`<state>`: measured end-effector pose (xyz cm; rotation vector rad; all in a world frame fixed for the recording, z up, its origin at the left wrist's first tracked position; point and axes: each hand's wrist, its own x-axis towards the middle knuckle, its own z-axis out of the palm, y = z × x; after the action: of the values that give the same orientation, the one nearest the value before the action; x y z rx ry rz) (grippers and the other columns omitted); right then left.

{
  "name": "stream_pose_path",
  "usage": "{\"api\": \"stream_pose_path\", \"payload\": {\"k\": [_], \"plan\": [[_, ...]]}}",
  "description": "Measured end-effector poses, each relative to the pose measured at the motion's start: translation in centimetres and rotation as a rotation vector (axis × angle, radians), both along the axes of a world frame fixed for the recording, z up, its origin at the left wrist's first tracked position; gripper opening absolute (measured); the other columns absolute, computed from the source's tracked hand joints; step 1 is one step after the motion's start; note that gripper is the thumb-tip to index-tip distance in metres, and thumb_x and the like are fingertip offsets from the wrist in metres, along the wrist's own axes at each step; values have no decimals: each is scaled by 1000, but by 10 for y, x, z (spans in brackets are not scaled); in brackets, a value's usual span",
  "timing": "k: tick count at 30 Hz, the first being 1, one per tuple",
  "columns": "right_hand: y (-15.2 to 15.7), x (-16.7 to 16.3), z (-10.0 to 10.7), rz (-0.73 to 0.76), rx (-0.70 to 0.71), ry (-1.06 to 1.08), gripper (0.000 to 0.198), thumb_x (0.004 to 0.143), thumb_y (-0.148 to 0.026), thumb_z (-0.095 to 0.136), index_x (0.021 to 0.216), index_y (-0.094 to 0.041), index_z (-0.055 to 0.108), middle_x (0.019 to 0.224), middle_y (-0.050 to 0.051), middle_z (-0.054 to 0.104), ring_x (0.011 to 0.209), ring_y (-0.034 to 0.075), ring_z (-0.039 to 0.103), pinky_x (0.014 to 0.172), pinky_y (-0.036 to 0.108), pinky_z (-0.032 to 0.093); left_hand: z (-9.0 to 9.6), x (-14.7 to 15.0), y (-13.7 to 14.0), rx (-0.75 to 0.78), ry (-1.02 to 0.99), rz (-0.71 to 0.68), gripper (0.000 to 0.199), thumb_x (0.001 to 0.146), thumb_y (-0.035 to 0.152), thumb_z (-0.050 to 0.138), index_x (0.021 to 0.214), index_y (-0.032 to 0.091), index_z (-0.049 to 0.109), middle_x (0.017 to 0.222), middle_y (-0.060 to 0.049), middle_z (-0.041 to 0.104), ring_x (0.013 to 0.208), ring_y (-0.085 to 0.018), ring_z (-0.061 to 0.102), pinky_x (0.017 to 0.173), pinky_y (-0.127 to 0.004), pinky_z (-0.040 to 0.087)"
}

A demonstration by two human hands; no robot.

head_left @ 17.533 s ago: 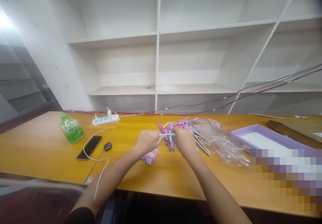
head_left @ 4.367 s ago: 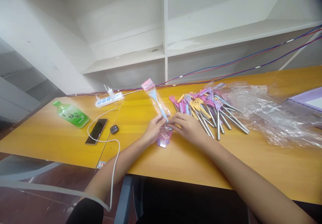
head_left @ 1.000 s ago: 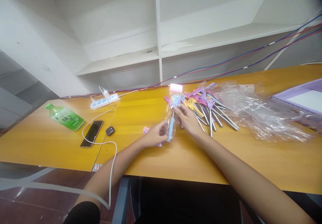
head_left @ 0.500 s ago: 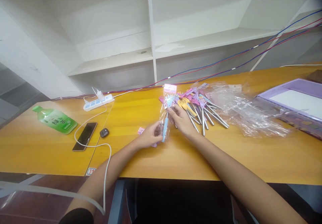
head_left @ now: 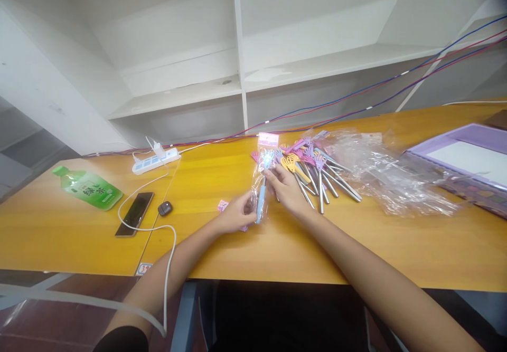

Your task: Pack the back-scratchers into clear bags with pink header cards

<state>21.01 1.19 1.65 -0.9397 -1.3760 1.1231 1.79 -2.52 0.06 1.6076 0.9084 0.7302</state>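
A light blue back scratcher (head_left: 260, 204) with a hand-shaped head lies inside a clear plastic bag (head_left: 258, 175) topped by a pink-and-white header. Around the lower left edge of this bag, beside the scratcher's handle, my left hand (head_left: 238, 213) is closed. My right hand (head_left: 285, 187) pinches the bag's right side just below the scratcher's head. To the right of it lies a pile of back scratchers (head_left: 311, 167) with pink, yellow, purple and blue heads and metal rods. Partly hidden behind my left hand is a small pink printed piece (head_left: 222, 205).
Clear plastic bags (head_left: 396, 178) lie heaped right of the pile, near a purple-edged open box (head_left: 463, 130). To the left are a green bottle (head_left: 91, 187), a phone (head_left: 134, 213), a black earbud case (head_left: 165, 208) and a power strip (head_left: 156, 162). A white cable (head_left: 174, 246) loops over the table edge.
Almost nothing differs. Both hands keep their hold on the bagged back scratcher, and the whole view has shifted very slightly.
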Motion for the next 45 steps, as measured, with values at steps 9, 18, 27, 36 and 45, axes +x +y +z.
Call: {"api": "stream_pose_path", "payload": {"k": [9, 18, 27, 36, 45], "plan": [[0, -1, 0, -16, -8, -10, 41, 94, -61, 62, 85, -24, 47, 60, -7, 47, 48, 10, 43, 44, 25, 33, 1, 0, -1, 29, 12, -12, 33, 83, 30, 71, 112, 18, 60, 83, 0, 62, 64, -9, 56, 58, -21, 49], [-1, -1, 0, -13, -7, -9, 42, 93, -62, 62, 85, -24, 46, 61, -7, 47, 49, 11, 42, 45, 25, 34, -1, -1, 0, 20, 69, 0, 40, 81, 31, 71, 117, 18, 60, 76, 3, 59, 57, -7, 50, 51, -18, 44], [1, -1, -2, -9, 2, -9, 41, 93, -63, 61, 87, -25, 48, 61, -6, 48, 50, 12, 43, 46, 26, 35, -3, -2, 0, 16, 52, 1, 40, 81, 31, 71, 117, 18, 60, 73, 4, 57, 54, -7, 49, 48, -17, 44], [2, 0, -2, 3, -23, 21, 42, 91, -61, 64, 84, -25, 45, 60, -8, 48, 48, 11, 46, 44, 24, 37, 0, -4, 1, 25, 51, -19, 34, 84, 31, 66, 116, 19, 62, 85, -1, 64, 66, -12, 59, 57, -22, 49], [-23, -21, -4, 651, -280, 18, 43, 82, -56, 77, 97, -19, 60, 73, 4, 73, 63, 21, 74, 58, 32, 60, 9, -13, 24, 40, -297, 399, 46, 91, 58, 64, 116, 19, 63, 106, -6, 69, 90, -16, 65, 81, -28, 52]]}}
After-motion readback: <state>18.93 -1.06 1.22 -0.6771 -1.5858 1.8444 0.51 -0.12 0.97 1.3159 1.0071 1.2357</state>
